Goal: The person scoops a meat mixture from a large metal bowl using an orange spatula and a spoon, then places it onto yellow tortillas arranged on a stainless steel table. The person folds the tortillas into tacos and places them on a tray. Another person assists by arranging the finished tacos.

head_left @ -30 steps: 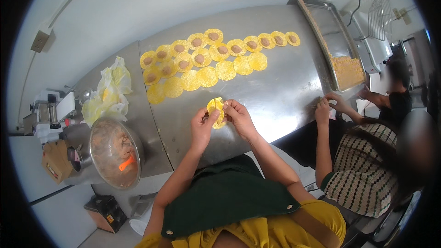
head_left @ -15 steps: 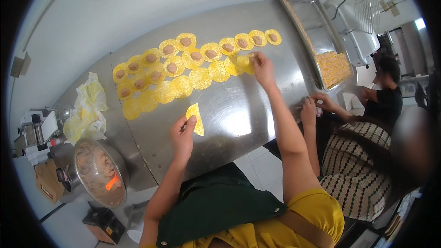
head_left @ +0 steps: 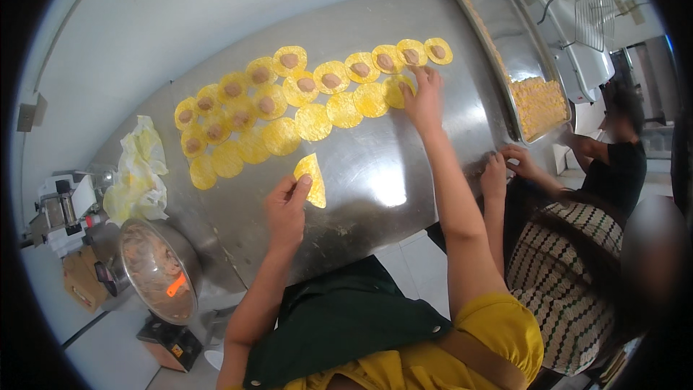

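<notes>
Pinched between the thumb and fingers of my left hand (head_left: 289,206) is a yellow round wrapper piece (head_left: 313,182), bent over or folded so that it looks like a half-disc; whether it is one sheet or a stack, I cannot tell. My right hand (head_left: 426,101) is open, thumb and fingers apart, over the right end of the front row. Its thumb is at the edge of a bare wrapper (head_left: 395,92) lying flat. More bare wrappers (head_left: 313,123) run leftward in that row. Behind them, wrappers with a lump of pinkish-brown filling (head_left: 330,81) lie in rows.
At the left stand crumpled yellow-stained plastic (head_left: 141,166) and a metal bowl (head_left: 189,253) of filling with an orange-handled tool (head_left: 175,285). A large metal tray (head_left: 476,25), partly filled with small yellow pieces (head_left: 538,108), sits at the right. Two people are close by on the right.
My right hand has let go of a yellow wrapper, which now lies flat at the row's right end, and its fingers have spread. My left hand still holds its piece. The view has shifted slightly.
</notes>
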{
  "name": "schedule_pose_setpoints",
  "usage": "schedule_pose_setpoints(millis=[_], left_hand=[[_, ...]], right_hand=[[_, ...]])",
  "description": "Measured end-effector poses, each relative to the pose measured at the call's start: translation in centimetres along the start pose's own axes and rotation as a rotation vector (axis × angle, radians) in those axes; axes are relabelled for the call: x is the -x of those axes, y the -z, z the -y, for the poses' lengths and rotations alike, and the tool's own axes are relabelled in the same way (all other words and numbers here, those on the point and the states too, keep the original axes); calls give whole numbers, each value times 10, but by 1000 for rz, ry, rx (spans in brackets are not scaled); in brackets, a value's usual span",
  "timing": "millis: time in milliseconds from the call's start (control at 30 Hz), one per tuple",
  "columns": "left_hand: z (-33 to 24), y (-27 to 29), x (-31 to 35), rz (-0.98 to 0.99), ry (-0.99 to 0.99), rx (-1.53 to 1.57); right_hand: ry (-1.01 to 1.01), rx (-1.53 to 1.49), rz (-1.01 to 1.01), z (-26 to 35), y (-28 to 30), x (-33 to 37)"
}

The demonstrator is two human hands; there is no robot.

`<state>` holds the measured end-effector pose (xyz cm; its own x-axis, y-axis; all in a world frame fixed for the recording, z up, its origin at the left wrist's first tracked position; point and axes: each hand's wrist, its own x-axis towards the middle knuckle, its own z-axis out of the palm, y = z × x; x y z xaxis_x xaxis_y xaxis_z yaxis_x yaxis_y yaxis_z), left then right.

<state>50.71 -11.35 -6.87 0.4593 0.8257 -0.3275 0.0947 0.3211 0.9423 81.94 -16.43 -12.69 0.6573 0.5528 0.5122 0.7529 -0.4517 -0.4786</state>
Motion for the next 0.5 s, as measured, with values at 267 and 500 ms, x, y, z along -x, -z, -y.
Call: schedule_pose_setpoints(millis=[267,500], left_hand=[[-8,-52,-23,448,85,566],[-9,-49,-17,255,49,146]], right_hand=[[-478,-779,552,123,71,69],[-461,-526,203,-33,23,0]])
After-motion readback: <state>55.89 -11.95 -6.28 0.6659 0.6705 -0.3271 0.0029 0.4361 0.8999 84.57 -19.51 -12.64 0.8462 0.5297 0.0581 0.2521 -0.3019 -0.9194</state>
